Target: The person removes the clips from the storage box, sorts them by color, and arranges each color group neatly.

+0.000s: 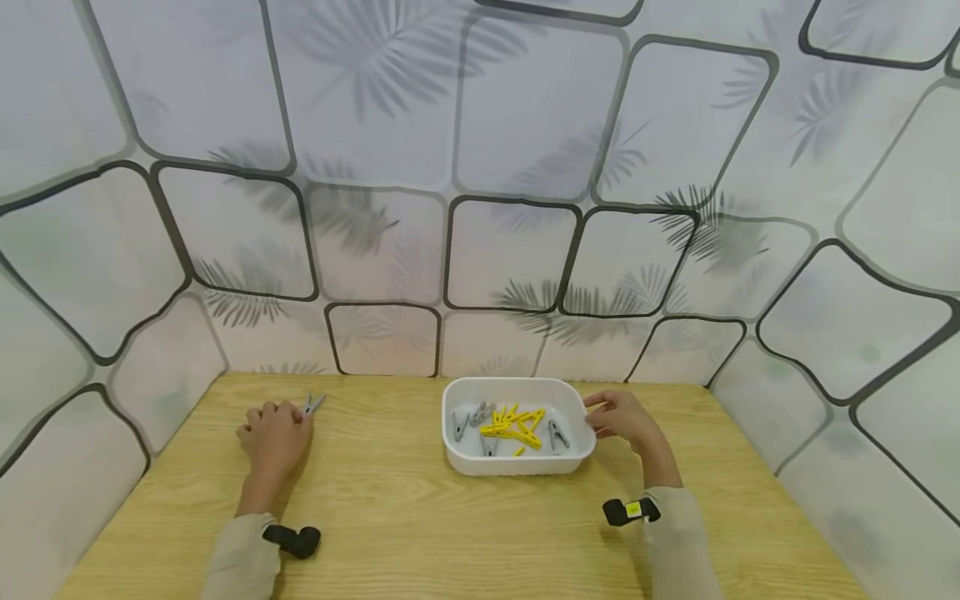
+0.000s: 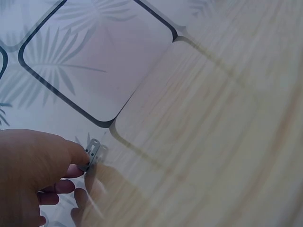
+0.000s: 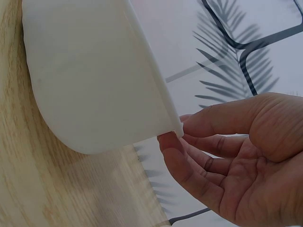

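Observation:
At the left of the table my left hand (image 1: 276,433) pinches a grey clothespin (image 1: 313,405) between thumb and finger. The left wrist view has this clothespin (image 2: 93,151) close to the tabletop, its far part covered by the fingers. My right hand (image 1: 626,419) grips the right end of a white plastic tub (image 1: 517,465). In the right wrist view, thumb and fingers pinch the tub's rim (image 3: 176,116) near a corner. Inside the tub lie several yellow clothespins (image 1: 513,433) in a heap, with grey clothespins (image 1: 556,434) around them.
The wooden table (image 1: 375,517) carries the tub near its back edge. A patterned wall covering (image 1: 390,250) rises behind the table and along both sides. Each wrist wears a small black camera, one on the left sleeve (image 1: 243,554) and one on the right.

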The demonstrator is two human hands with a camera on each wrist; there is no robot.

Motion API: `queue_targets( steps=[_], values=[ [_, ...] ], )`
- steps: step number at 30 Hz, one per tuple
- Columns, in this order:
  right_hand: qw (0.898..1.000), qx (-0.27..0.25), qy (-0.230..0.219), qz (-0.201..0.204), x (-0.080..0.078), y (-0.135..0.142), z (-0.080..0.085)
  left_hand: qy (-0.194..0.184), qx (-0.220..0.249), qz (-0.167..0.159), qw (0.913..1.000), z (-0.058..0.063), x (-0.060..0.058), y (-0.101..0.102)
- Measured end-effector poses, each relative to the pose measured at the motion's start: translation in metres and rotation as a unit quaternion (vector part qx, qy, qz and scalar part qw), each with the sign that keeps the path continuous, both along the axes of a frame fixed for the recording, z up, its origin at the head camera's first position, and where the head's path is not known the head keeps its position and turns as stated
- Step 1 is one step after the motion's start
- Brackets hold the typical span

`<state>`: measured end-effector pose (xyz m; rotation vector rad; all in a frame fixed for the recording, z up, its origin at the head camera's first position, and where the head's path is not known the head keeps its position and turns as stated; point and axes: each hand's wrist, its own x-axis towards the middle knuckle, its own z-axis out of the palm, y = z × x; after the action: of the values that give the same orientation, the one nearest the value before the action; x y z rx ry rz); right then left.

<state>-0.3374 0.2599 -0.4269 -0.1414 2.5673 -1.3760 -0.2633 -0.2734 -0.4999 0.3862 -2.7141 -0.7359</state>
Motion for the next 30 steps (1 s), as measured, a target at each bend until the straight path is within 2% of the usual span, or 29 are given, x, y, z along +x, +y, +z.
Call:
queue_targets(
  steps=[10, 17, 25, 30],
  values=[
    [1.0, 0.0, 0.005, -0.003, 0.002, 0.001, 0.002, -0.014, 0.011, 0.01, 0.9998, 0.005, -0.005, 0.0],
    [1.0, -0.003, 0.003, -0.002, 0.002, 0.001, 0.004, 0.003, 0.001, -0.01, 0.9999, 0.013, -0.006, 0.003],
    [1.0, -0.006, -0.004, -0.003, 0.0, 0.002, 0.002, 0.04, 0.027, -0.047, 0.9977, 0.039, -0.005, 0.022],
    [1.0, -0.007, -0.006, -0.001, 0.001, 0.0, 0.001, 0.076, 0.014, -0.072, 0.9944, 0.057, -0.006, 0.046]
  ],
)
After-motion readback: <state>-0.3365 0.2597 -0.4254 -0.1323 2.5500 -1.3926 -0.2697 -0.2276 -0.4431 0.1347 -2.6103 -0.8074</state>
